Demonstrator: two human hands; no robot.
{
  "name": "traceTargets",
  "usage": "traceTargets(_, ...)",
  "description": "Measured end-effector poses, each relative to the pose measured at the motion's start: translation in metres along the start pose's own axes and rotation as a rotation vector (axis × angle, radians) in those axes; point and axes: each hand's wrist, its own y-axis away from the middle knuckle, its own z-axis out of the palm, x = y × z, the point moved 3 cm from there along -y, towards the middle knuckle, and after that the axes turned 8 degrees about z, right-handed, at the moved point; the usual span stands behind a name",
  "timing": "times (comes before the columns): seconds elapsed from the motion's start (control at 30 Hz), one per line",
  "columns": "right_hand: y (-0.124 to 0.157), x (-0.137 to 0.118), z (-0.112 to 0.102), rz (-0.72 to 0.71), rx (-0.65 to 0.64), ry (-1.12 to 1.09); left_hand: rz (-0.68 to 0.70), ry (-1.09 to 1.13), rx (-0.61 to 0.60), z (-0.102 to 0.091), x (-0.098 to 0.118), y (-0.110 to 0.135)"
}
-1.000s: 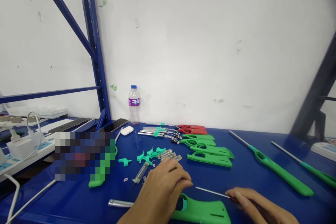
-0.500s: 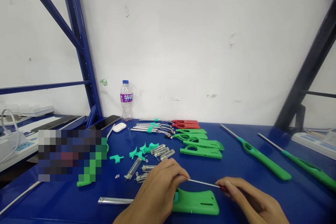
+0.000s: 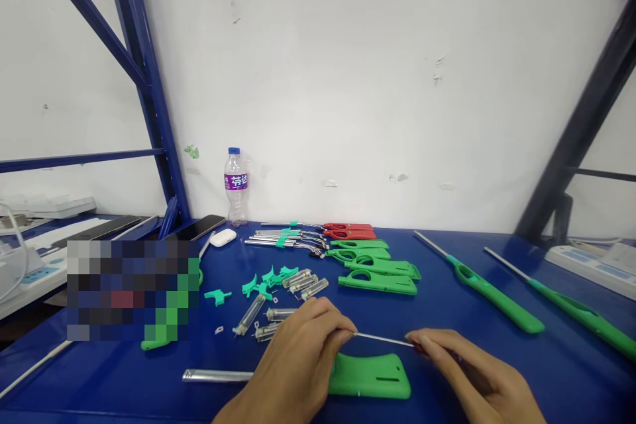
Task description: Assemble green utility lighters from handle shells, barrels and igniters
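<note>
My right hand [image 3: 472,371] grips a screwdriver [image 3: 382,338] by its dark red handle, most of which the fingers cover. The thin metal shaft points left, and the thumb and fingertips of my left hand [image 3: 303,354] are pinched at its tip. Whether a tiny part sits between those fingertips is too small to tell. Beneath and behind my left hand, a green gas lighter [image 3: 370,376] with a long metal tube [image 3: 216,376] lies flat on the blue table [image 3: 149,391]. My left hand hides the lighter's middle.
Clear fuel tanks [image 3: 251,315] and teal triggers [image 3: 265,281] lie left of centre. Behind are metal tubes with wires [image 3: 278,238], green handle shells [image 3: 377,283] and red ones [image 3: 350,233]. Two lighters [image 3: 501,301] lie right. A bottle [image 3: 236,189] stands by the wall.
The view has shifted slightly, so everything sits a little higher and further left. Both hands keep the same hold on the screwdriver.
</note>
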Motion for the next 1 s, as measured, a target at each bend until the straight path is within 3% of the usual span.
traceTargets(0.67,0.000,0.001,0.001,-0.053,-0.022,0.027,-0.082,0.018,0.113,-0.001,0.009,-0.002)
traceTargets(1.0,0.001,-0.010,-0.003,-0.095,0.084,-0.083,0.022,0.026,0.159,0.001,0.010,-0.001)
